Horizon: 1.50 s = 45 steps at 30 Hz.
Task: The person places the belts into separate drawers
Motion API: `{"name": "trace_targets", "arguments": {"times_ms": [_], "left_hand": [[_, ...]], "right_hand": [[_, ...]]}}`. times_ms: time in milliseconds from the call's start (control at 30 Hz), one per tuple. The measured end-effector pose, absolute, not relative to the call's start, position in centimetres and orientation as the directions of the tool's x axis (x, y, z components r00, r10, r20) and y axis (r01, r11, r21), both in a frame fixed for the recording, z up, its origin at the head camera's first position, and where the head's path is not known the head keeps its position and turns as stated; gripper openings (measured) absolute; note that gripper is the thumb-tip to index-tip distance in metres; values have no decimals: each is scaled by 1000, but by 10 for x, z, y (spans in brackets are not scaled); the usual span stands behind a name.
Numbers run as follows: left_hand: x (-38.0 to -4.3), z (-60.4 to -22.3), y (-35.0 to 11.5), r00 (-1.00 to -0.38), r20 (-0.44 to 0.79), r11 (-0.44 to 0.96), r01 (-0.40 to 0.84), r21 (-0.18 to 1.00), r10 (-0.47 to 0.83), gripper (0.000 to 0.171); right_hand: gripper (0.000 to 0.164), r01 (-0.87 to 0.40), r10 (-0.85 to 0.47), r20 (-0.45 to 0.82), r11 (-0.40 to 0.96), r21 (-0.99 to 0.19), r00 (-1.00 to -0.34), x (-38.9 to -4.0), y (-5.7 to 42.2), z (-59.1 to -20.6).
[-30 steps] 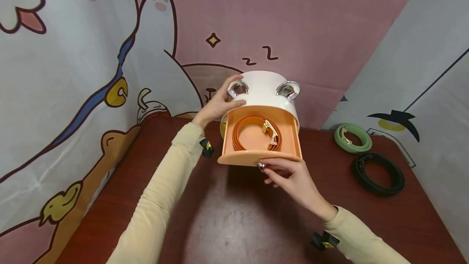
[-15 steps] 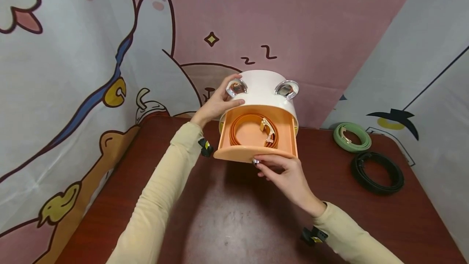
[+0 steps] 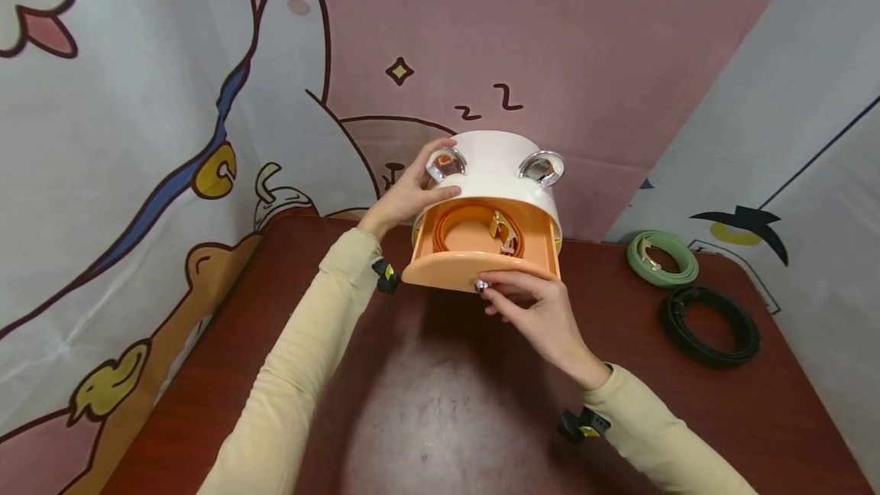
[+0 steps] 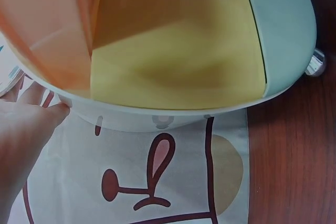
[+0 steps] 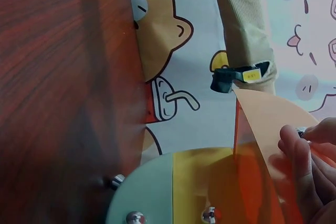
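Note:
A white drawer cabinet with silver ear-shaped pieces on top stands at the back of the table. Its orange top drawer is pulled partly out and holds a coiled orange belt with a gold buckle. My right hand pinches the drawer's small silver knob between thumb and fingers. At the cabinet's upper left, my left hand grips the side around the left ear, thumb at the front rim. Below the orange drawer, the left wrist view shows a yellow drawer and a green one, both shut.
On the right of the reddish-brown table lie a coiled green belt and, nearer, a coiled black belt. A printed cartoon cloth hangs behind and at both sides.
The orange drawer has slid further into the cabinet, its front now higher in the head view, carrying the orange belt inward. My right hand moved with the knob; the left hand stayed in place.

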<state>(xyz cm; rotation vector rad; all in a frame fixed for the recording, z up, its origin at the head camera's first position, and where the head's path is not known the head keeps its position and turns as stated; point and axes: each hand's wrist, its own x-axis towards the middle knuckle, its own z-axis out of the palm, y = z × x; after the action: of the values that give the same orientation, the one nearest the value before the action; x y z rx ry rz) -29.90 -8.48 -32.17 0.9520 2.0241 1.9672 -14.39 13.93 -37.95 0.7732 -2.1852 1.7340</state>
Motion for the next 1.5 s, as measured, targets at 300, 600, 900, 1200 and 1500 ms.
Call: {"name": "trace_targets", "arguments": {"times_ms": [300,600,900,1200,1500], "left_hand": [[-311,-333,-84,-785,303,-59,324,944,540,74],[-319,-341,-85,-778,314,-89,319,944,545,74],[-318,-341,-85,-777,324,-77,338,938,539,74],[-317,-341,-86,-767,341,-93,349,933,544,74],[-317,-340,-87,-778,338,-26,383,923,530,74]], "right_hand": [[23,-579,-239,539,151,-801,-808,-140,137,-358],[22,-575,-200,543,170,-800,-815,-149,136,-354],[21,-529,-184,499,192,-827,-847,-156,135,-353],[27,-582,-149,566,111,-805,-811,-170,133,-372],[27,-649,-93,643,171,-742,-760,-173,125,-370]]}}
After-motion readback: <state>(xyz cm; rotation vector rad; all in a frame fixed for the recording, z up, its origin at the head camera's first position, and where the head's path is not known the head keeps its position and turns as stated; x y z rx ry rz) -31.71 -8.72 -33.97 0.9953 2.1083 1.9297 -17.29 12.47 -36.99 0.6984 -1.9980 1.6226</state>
